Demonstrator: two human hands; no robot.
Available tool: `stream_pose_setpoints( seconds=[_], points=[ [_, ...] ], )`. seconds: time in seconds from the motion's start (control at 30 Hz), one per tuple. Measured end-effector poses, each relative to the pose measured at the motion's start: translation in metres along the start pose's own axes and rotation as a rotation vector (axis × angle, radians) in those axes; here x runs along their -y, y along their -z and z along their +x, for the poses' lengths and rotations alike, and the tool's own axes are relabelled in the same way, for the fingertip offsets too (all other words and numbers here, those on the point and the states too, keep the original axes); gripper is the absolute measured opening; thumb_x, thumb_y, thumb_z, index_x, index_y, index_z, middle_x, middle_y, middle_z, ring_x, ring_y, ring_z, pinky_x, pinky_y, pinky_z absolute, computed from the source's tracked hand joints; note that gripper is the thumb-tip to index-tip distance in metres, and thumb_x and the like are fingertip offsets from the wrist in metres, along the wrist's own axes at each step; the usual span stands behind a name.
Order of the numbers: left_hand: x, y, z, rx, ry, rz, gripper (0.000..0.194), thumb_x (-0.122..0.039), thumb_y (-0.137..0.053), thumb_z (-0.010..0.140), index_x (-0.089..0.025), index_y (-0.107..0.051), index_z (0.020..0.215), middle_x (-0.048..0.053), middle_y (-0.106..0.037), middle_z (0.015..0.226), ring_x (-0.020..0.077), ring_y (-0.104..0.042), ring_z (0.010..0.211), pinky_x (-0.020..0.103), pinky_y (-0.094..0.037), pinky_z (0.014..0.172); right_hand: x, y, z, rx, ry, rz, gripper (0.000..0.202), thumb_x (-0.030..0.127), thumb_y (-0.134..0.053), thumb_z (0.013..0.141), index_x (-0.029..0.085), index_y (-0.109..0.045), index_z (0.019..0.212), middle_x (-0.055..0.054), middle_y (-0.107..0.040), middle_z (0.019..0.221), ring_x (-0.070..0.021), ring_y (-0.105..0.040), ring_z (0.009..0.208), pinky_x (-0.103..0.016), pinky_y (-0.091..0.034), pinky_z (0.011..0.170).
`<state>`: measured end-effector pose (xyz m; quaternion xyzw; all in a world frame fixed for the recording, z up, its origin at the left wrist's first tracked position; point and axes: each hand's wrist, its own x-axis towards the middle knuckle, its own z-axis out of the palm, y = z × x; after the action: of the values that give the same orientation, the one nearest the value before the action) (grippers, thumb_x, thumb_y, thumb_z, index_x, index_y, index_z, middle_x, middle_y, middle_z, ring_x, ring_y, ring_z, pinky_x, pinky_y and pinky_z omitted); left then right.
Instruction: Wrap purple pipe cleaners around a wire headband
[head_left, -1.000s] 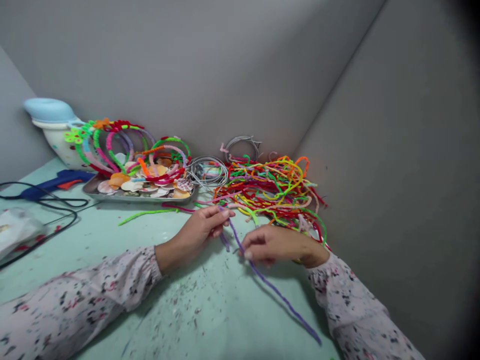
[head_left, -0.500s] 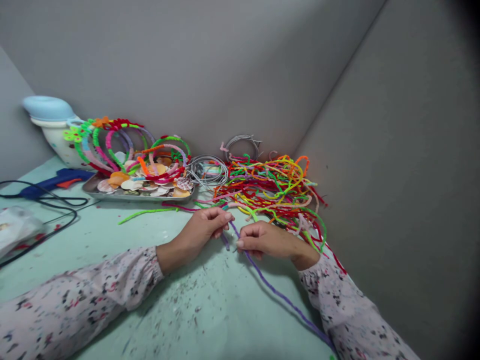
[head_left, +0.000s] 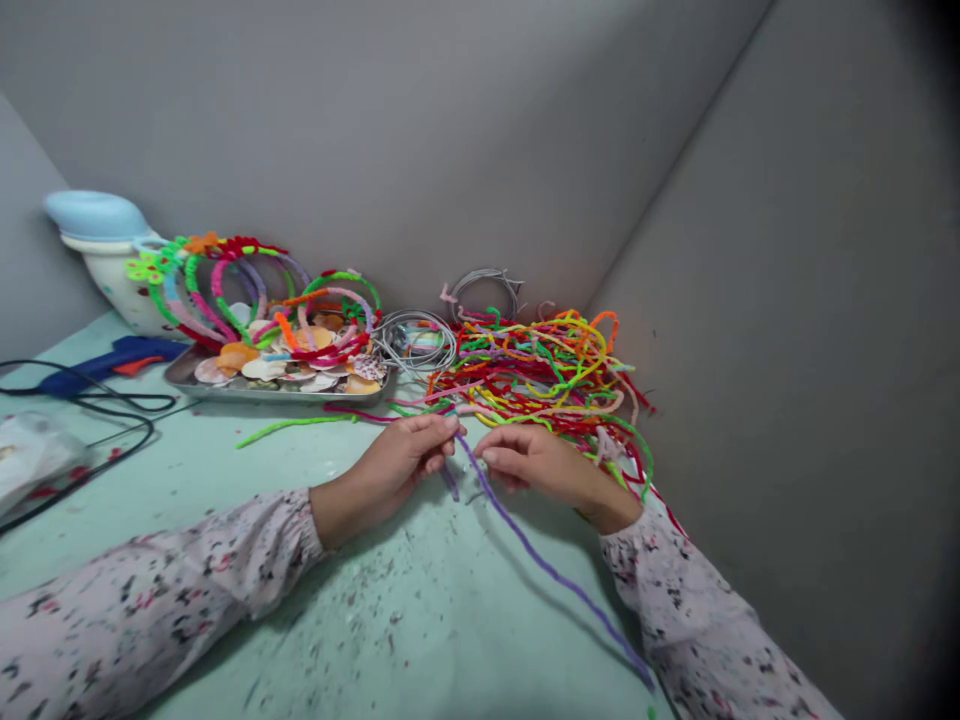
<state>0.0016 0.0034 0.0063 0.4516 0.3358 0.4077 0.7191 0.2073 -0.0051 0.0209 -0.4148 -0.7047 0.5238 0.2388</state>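
Observation:
A long purple pipe cleaner (head_left: pixel 536 550) is pinched near its upper end between the thumb and fingers of my left hand (head_left: pixel 409 450). Its long part slants down to the right, with the far end by my right sleeve. Below my left fingertips hangs a short purple piece (head_left: pixel 451 483); whether it is the same pipe cleaner is hidden by the fingers. My right hand (head_left: pixel 536 462) hovers just right of the purple strand, fingers loosely curled and the thumb a little apart, with nothing visible in them.
Behind my right hand lies a tangled heap of coloured pipe cleaners (head_left: pixel 555 375). Wire coils (head_left: pixel 416 340) lie left of it, beside a metal tray (head_left: pixel 300 396) of shells and pipe-cleaner-wrapped hoops (head_left: pixel 217 290). Farther left are a blue glue gun (head_left: pixel 105 365), its black cord and a white container (head_left: pixel 124 280).
My right fingers have let go of the purple strand and lifted slightly. The strand has swung a little left, away from my right hand. My left hand keeps its pinch.

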Motion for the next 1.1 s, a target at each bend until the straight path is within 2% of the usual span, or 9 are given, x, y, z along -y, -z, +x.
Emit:
stream_pose_setpoints(
  seconds=[0.13,0.23,0.37,0.5,0.6,0.67,0.83,0.97,1.1],
  points=[
    [0.002,0.0,0.0,-0.006,0.025,-0.055,0.024,-0.035,-0.066,0.081,-0.012,-0.06,0.078,-0.001,-0.049,0.068,0.0037,-0.037,0.049,0.015,-0.027,0.043,-0.008,-0.015,0.007,-0.335,0.29,-0.204,0.029,0.024,-0.065,0.079,0.021,-0.058,0.107,0.0,-0.061,0.085,-0.0101,-0.054,0.065,-0.022,-0.044,0.058],
    [0.005,-0.001,0.0,-0.008,0.025,-0.03,0.023,-0.034,-0.066,0.08,-0.012,-0.06,0.078,-0.002,-0.05,0.067,0.0038,-0.038,0.049,0.015,-0.027,0.043,-0.009,-0.025,0.009,-0.416,0.458,-0.368,0.027,0.02,-0.063,0.081,0.023,-0.06,0.108,-0.002,-0.062,0.088,-0.0122,-0.056,0.071,-0.023,-0.046,0.06],
    [0.008,-0.001,0.001,0.006,0.006,0.047,0.027,-0.038,-0.064,0.082,-0.013,-0.057,0.074,-0.002,-0.051,0.066,0.0038,-0.038,0.049,0.016,-0.027,0.044,-0.007,-0.03,0.007,-0.452,0.633,-0.43,0.016,0.021,-0.059,0.086,0.025,-0.066,0.101,-0.003,-0.067,0.092,-0.0163,-0.061,0.087,-0.032,-0.049,0.08],
    [0.008,-0.003,0.0,-0.025,-0.04,0.259,0.033,-0.045,-0.054,0.087,-0.013,-0.061,0.084,0.001,-0.056,0.071,0.0057,-0.041,0.05,0.019,-0.03,0.046,-0.007,-0.023,0.007,-0.643,0.499,-0.214,0.01,0.025,-0.06,0.086,0.024,-0.067,0.094,-0.002,-0.065,0.086,-0.0144,-0.061,0.075,-0.028,-0.05,0.068],
    [0.011,-0.008,-0.002,0.008,-0.162,0.561,0.025,-0.038,-0.053,0.087,-0.014,-0.061,0.085,0.0,-0.056,0.07,0.0098,-0.049,0.058,0.022,-0.038,0.054,-0.014,-0.01,0.011,-0.833,0.296,0.073,0.017,0.034,-0.061,0.084,0.023,-0.062,0.097,0.003,-0.061,0.068,-0.0111,-0.055,0.056,-0.023,-0.044,0.052],
    [0.015,-0.014,-0.004,0.048,-0.245,0.828,0.017,-0.032,-0.055,0.085,-0.017,-0.062,0.089,0.001,-0.059,0.076,0.0125,-0.052,0.065,0.024,-0.04,0.059,-0.023,0.0,0.014,-0.902,0.258,0.239,0.02,0.038,-0.062,0.082,0.022,-0.06,0.094,0.005,-0.06,0.062,-0.0104,-0.053,0.051,-0.021,-0.042,0.048],
    [0.023,-0.028,-0.004,0.102,-0.423,1.397,0.018,-0.031,-0.063,0.08,-0.019,-0.062,0.094,0.004,-0.06,0.092,0.0185,-0.057,0.078,0.029,-0.041,0.067,-0.039,0.007,0.02,-0.902,0.217,0.389,0.028,0.041,-0.064,0.079,0.019,-0.06,0.095,0.005,-0.059,0.056,-0.0093,-0.051,0.047,-0.019,-0.039,0.045],
    [0.026,-0.034,0.001,0.124,-0.475,1.561,0.024,-0.04,-0.066,0.078,-0.019,-0.063,0.091,0.005,-0.059,0.091,0.0209,-0.057,0.079,0.031,-0.042,0.066,-0.038,-0.002,0.016,-0.843,0.177,0.39,0.029,0.042,-0.065,0.079,0.02,-0.059,0.097,0.006,-0.059,0.055,-0.009,-0.053,0.047,-0.018,-0.04,0.045],
    [0.03,-0.03,0.006,0.136,-0.495,1.582,0.011,-0.025,-0.056,0.085,-0.018,-0.063,0.085,0.005,-0.059,0.085,0.0194,-0.056,0.077,0.031,-0.042,0.07,-0.036,-0.01,0.011,-0.821,0.153,0.37,0.028,0.041,-0.067,0.078,0.02,-0.061,0.094,0.005,-0.06,0.055,-0.0085,-0.052,0.046,-0.018,-0.041,0.046]
  ],
)
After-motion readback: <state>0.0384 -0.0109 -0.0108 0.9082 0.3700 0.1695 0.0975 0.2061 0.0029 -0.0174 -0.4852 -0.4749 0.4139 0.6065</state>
